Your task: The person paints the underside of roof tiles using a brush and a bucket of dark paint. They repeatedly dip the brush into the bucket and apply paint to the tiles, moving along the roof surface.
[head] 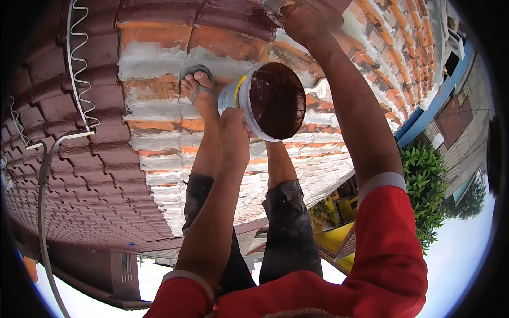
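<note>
My left hand (234,129) grips a round plastic paint bucket (230,95) at its side, just under the rim, and keeps it tilted above the roof. Dark maroon paint (276,99) coats the inside of the bucket. Higher up in the view, my right hand (304,24) is closed around what looks like a paintbrush (274,16), mostly hidden by the fingers and partly blurred. It is at the border between maroon-painted roof tiles (234,14) and bare orange tiles with whitish-grey patches (222,41).
One foot in a flip-flop (201,85) stands on the patchy tiles left of the bucket. Finished-looking maroon tiles (91,171) cover the left side. A metal bar with a wavy wire (77,63) lies there, near a bent pipe (43,179). Beyond the roof's right edge are leafy branches (423,187).
</note>
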`<state>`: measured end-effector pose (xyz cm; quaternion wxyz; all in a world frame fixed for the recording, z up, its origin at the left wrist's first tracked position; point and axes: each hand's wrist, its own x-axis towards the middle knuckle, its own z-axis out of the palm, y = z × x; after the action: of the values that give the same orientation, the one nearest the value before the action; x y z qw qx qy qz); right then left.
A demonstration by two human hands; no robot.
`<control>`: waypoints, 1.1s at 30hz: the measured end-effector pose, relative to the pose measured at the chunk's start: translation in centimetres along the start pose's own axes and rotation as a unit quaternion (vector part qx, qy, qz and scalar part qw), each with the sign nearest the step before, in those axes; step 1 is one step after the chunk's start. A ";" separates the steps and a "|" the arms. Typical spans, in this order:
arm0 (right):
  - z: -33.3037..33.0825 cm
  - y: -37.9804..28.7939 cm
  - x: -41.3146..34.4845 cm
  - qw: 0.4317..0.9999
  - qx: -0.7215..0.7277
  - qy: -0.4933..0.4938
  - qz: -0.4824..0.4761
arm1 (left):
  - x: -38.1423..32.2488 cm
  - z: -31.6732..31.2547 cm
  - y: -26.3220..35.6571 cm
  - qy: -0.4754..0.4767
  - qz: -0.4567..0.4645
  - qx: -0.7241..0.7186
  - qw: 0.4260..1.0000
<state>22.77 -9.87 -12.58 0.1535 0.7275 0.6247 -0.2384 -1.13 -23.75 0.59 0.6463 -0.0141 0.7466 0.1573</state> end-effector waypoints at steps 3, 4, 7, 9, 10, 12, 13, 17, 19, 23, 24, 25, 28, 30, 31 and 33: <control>-0.8 0.8 0.6 0.999 -0.031 -0.020 0.005 | 0.1 0.1 -0.1 0.002 -0.004 0.003 1.000; -1.2 0.7 0.7 0.999 -0.039 -0.020 -0.010 | 0.1 0.1 -0.2 0.002 -0.007 -0.005 1.000; -2.3 -1.2 1.9 0.994 -0.066 -0.036 -0.082 | 0.1 0.2 -0.5 0.008 -0.008 -0.014 1.000; -2.8 -2.2 3.1 0.992 0.051 0.016 -0.112 | 0.1 0.3 -0.6 0.011 -0.012 -0.004 1.000; -2.7 -2.2 3.3 0.989 0.069 0.023 -0.127 | 0.1 0.2 -0.7 0.013 -0.015 0.005 1.000; -2.4 -1.4 3.2 0.985 0.064 0.017 -0.157 | 0.1 0.3 -0.6 0.010 -0.013 0.006 1.000; -2.0 -0.5 2.9 0.984 0.041 0.003 -0.172 | 0.1 0.3 -0.5 0.005 -0.009 0.001 1.000; -0.6 4.4 -1.8 0.994 -0.017 -0.033 -0.102 | 0.0 0.5 -0.4 0.012 -0.010 -0.007 1.000; -0.7 4.8 -3.0 0.993 -0.089 -0.072 -0.034 | 0.1 0.5 -0.5 0.011 -0.012 -0.008 1.000; -1.7 1.3 -2.0 0.996 0.005 -0.065 -0.063 | 0.4 -0.1 -1.0 -0.018 0.019 0.025 0.999; -2.0 0.1 -1.3 0.996 0.025 -0.047 -0.068 | 0.5 -0.2 -1.1 -0.022 0.038 0.045 0.998; -2.3 -0.4 -0.8 0.996 0.044 -0.029 -0.074 | 0.5 -0.3 -1.3 -0.026 0.058 0.064 0.996; -2.4 0.0 -0.8 0.990 0.104 0.004 -0.098 | 0.6 -0.2 -1.5 -0.016 0.058 0.071 0.996; -2.0 1.6 -2.1 0.989 0.093 0.009 -0.112 | 0.4 0.1 -1.4 -0.005 0.034 0.059 0.998; -1.7 2.5 -2.9 0.989 0.087 0.003 -0.123 | 0.4 0.1 -1.3 0.000 0.021 0.052 0.998; -1.5 4.3 -4.4 0.995 0.061 0.006 -0.079 | 0.4 0.2 -1.0 0.005 0.008 0.040 0.999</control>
<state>26.76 -13.48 -9.25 0.0859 0.6850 0.6656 -0.2834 -0.82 -24.55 0.01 0.6413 0.0173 0.7555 0.1328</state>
